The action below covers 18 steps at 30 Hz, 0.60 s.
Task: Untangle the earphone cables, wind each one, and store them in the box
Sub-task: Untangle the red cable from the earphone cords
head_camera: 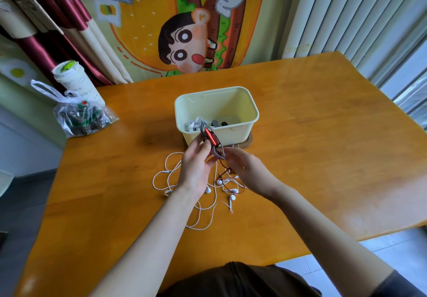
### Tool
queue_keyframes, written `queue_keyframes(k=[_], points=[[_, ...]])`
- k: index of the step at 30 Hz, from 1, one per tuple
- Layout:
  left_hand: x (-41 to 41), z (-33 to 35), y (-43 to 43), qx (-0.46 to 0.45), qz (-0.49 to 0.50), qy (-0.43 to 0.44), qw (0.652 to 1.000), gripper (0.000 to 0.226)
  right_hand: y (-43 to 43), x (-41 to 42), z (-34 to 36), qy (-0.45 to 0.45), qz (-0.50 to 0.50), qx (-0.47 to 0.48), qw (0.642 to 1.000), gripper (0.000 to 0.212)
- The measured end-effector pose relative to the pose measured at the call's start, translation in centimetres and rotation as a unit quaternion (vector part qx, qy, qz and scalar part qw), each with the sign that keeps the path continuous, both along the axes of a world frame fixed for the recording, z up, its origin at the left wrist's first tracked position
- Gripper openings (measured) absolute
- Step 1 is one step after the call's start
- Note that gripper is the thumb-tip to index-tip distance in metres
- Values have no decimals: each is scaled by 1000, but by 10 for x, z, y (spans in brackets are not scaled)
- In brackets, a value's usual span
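Observation:
A pale yellow box (240, 121) stands mid-table with a wound white earphone (193, 124) and dark items inside. Just in front of it my left hand (195, 165) holds a red cable winder (211, 138) with grey ends, red-brown cable wrapped on it. My right hand (246, 166) pinches the red-brown cable (223, 169) that trails from the winder down to the table. Under both hands lies a tangle of white earphone cables (201, 213) with several earbuds.
A brown lid or base (248, 141) shows under the box. At the table's back left stand a clear plastic bag (80, 116) of dark things and a white cup (78, 84). The table edge runs close on the right and near side.

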<state>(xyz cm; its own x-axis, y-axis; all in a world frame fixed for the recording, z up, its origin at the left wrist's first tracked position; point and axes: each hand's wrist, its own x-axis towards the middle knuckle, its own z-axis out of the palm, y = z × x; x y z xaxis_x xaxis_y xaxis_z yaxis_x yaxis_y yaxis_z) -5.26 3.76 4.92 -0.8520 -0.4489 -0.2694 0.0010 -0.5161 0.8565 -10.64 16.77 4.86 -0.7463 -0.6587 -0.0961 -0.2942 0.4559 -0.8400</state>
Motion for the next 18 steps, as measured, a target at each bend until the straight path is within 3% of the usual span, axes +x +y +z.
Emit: queue_keyframes(k=[5,10,15,18], points=[[-1,6,0,-4,7,27,1000,27,-12,8,0,-44,-7,-63,997,12],[-1,8,-11,-14,34,26,999,27,3,-7,-2,36,-12,24,999,15],[-2,6,-12,-16,42,20,999,28,15,-17,0,48,-89,13,995,8],[-1,5,-17,-11,59,19,998,27,21,-22,0,110,-83,95,986,14]])
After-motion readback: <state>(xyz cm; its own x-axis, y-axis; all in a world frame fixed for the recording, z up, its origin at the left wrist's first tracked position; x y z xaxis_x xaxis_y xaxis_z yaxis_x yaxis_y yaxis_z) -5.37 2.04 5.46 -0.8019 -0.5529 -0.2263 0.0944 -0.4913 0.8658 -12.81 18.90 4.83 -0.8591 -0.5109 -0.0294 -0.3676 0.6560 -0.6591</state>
